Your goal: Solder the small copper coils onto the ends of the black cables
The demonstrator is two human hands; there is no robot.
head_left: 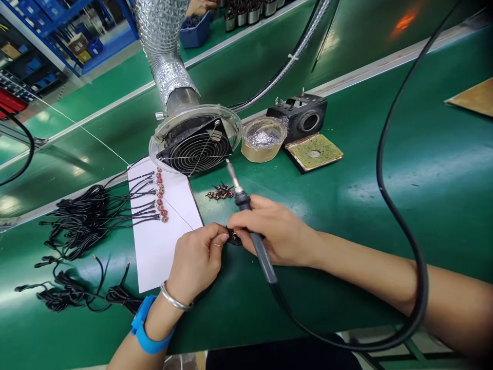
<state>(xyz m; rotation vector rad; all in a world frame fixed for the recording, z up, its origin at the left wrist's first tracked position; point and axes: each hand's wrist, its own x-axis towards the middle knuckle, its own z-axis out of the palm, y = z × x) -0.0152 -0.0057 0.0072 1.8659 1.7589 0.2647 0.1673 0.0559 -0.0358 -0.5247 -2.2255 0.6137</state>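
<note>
My right hand (281, 231) is closed around a soldering iron (262, 254), its metal tip pointing up and away toward the fan. Close beside it, my left hand (198, 257) is pinched shut, and a thin solder wire (179, 213) runs into its fingers from the upper left. Between the fingertips of both hands sits a small round black part (233, 236) with copper-coloured bits, partly covered by fingers. Just beyond lies a little heap of small coil-like parts (221, 191). Left of my left hand, a white sheet (154, 262) carries a row of reddish round pieces (159, 195) attached to black cables.
A fume extractor fan (198, 149) on a foil duct (165, 51) overhangs the work. Behind stand a solder-filled tub (258, 154), an iron stand (304, 115) and a sponge tray (314, 151). Black cable bundles (80, 216) lie left. The iron's cord (385, 190) loops right. Another person's hand (201, 7) shows far back.
</note>
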